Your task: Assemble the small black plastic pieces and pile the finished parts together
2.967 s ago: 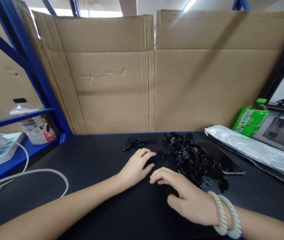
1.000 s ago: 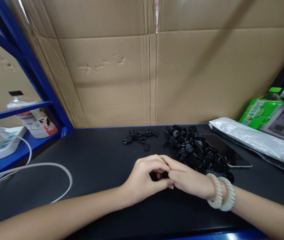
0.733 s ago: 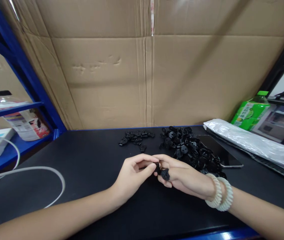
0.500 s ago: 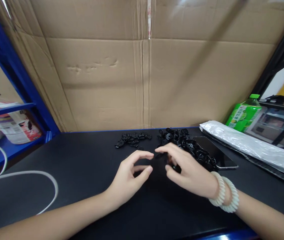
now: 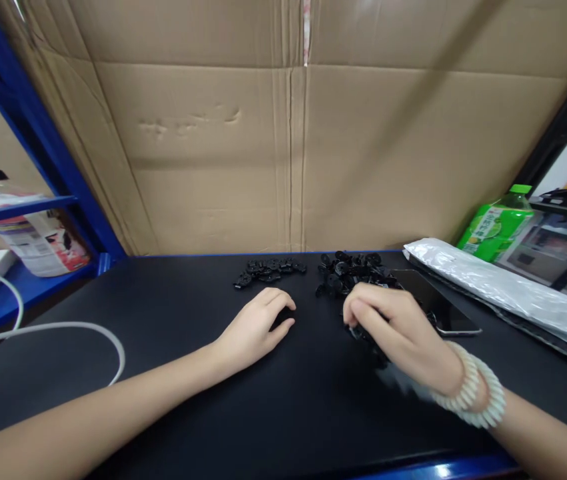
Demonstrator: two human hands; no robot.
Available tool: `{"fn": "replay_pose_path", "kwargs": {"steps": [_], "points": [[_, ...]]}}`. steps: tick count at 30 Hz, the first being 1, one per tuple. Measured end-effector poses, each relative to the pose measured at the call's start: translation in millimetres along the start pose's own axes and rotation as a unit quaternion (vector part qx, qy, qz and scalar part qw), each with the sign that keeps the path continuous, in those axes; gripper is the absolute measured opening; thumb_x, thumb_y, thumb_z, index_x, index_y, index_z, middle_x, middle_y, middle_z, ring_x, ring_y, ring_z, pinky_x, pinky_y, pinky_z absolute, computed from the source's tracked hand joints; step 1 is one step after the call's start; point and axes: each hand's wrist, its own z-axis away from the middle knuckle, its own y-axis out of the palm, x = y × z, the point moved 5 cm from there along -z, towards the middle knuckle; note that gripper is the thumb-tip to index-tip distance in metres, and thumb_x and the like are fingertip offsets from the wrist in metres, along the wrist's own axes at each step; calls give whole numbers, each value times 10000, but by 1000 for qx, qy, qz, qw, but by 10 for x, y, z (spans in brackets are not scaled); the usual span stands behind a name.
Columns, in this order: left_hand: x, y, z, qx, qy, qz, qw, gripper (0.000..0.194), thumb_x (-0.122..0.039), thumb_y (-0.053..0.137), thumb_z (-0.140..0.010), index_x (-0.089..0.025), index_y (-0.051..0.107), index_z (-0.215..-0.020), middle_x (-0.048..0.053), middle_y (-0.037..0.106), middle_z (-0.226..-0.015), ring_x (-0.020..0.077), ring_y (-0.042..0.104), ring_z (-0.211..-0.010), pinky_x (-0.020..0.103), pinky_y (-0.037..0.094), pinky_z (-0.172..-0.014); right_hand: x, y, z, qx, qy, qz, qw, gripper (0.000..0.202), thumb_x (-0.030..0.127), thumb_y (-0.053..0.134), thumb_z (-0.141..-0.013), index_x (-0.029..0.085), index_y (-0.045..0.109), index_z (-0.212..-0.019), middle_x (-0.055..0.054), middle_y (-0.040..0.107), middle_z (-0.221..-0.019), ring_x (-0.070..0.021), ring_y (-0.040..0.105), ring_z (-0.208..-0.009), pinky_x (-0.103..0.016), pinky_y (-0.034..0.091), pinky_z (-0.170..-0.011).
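My left hand point(image 5: 258, 327) rests low over the black table, thumb and fingers apart, with nothing seen between them. Behind it lies a small pile of black parts point(image 5: 268, 269). My right hand point(image 5: 393, 323) is bent down at the near side of a larger heap of black round parts point(image 5: 346, 270). Its fingers are curled together, and some black parts show right under and beside them. The palm side is hidden, so what the fingers grip cannot be made out. Two pale coiled bands point(image 5: 476, 390) circle the right wrist.
A dark tablet point(image 5: 433, 303) lies right of the heap. Beyond it are a silvery package point(image 5: 503, 293) and a green bottle point(image 5: 496, 227). At the left, a white cable point(image 5: 88, 327) loops over the table near a blue rack point(image 5: 63, 167). Cardboard point(image 5: 213, 153) stands behind.
My right hand has moved right and closed down on the near side of the heap. My left hand has shifted slightly left, lower to the table. The view has shifted a little.
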Motion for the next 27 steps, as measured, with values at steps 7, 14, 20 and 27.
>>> {"fn": "replay_pose_path", "kwargs": {"steps": [7,14,20,27], "points": [[58,-12,-4,-32,-35,19,999,170,-200,622,-820,-159,613,-985,64,625,-916,214,584,-840,375,509,-776,122,600,261,239,76,-164,954,483,294,366,-960,157,550,-535,13,518,-553,-91,507,-553,-229,375,-595],[-66,-77,-11,-52,-24,120,991,246,-154,627,-803,-201,679,-1039,27,613,-894,126,578,-708,253,525,-658,-59,670,230,206,222,-307,902,173,313,478,-888,178,511,-784,6,581,-663,-114,500,-608,-249,391,-584],[-290,-94,82,-87,-13,288,954,115,-130,652,-796,-161,696,-897,49,587,-895,126,598,-740,253,535,-677,-132,742,243,158,310,-520,780,347,447,622,-793,197,431,-938,-12,579,-811,-143,590,-686,-292,470,-604],[-400,-138,100,-94,17,269,958,71,-90,656,-765,-151,646,-801,70,656,-920,152,632,-781,261,542,-687,-75,749,215,147,317,-601,719,286,355,646,-818,162,502,-971,-32,603,-853,-165,646,-802,-345,495,-763]]}}
